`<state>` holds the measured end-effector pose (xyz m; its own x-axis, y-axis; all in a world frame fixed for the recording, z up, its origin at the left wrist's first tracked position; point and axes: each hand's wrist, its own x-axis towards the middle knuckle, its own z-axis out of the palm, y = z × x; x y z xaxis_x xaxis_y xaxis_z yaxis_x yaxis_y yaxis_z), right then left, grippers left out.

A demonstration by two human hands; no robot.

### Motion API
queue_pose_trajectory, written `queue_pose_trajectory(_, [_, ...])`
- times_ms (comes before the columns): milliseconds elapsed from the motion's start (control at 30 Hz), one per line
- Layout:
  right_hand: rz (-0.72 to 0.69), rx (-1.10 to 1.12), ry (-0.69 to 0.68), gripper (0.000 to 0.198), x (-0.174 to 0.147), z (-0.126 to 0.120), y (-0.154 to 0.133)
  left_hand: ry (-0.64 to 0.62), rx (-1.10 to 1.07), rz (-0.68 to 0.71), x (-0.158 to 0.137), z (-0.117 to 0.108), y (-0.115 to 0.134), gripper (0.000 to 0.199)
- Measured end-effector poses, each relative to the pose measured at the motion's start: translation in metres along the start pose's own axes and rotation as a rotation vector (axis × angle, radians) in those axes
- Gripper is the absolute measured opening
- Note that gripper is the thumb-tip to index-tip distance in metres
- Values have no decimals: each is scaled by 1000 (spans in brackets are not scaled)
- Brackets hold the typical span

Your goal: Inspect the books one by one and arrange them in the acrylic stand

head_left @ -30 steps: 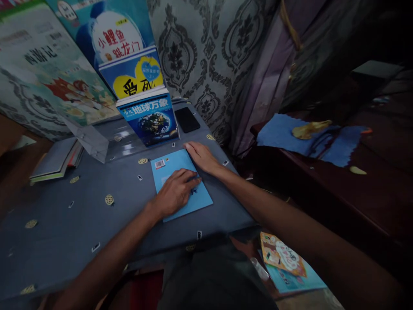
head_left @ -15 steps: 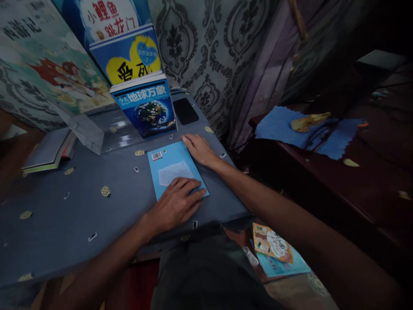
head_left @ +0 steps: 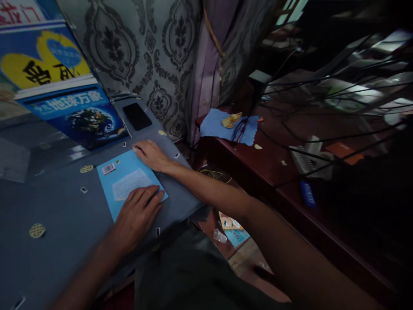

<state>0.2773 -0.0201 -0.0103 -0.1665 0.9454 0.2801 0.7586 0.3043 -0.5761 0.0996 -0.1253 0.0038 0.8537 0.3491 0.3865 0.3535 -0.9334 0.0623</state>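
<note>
A thin light-blue book (head_left: pixel 106 187) lies closed on the grey patterned tablecloth (head_left: pixel 61 215), with a barcode in its upper left corner and a printed text patch in the middle. Across its lower right part my left hand (head_left: pixel 138 213) rests, fingers stretched out over the cover. My right hand (head_left: pixel 151 155) lies flat at the upper right edge, its fingertips by the corner. Neither hand grips anything. Just behind the book stands an upright blue book with a picture of the Earth (head_left: pixel 93 118).
A black phone (head_left: pixel 137 116) lies behind my right hand. To the right, a dark red table (head_left: pixel 258 161) holds a blue cloth (head_left: pixel 211 122), a keyboard-like object, and black cables. On the floor are a clear plastic cup (head_left: pixel 220 236) and books (head_left: pixel 237 237).
My view has swung to the right, so the table and hands appear further left and more of the dark red table shows. Both hands stay on the light-blue book.
</note>
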Motion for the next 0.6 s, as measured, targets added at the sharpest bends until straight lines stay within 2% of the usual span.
queue_pose_trajectory(267, [27,-14,-16,35,-2,-1,-3,35,15,-11,-2,4,0,27])
queue_pose_trajectory(400, [9,11,0,32,-1,-1,-1,38,3,-63,-3,6,0,31])
queue_pose_trajectory(600, [-13,15,7,32,-3,1,2,61,102,-99,-6,12,5,33])
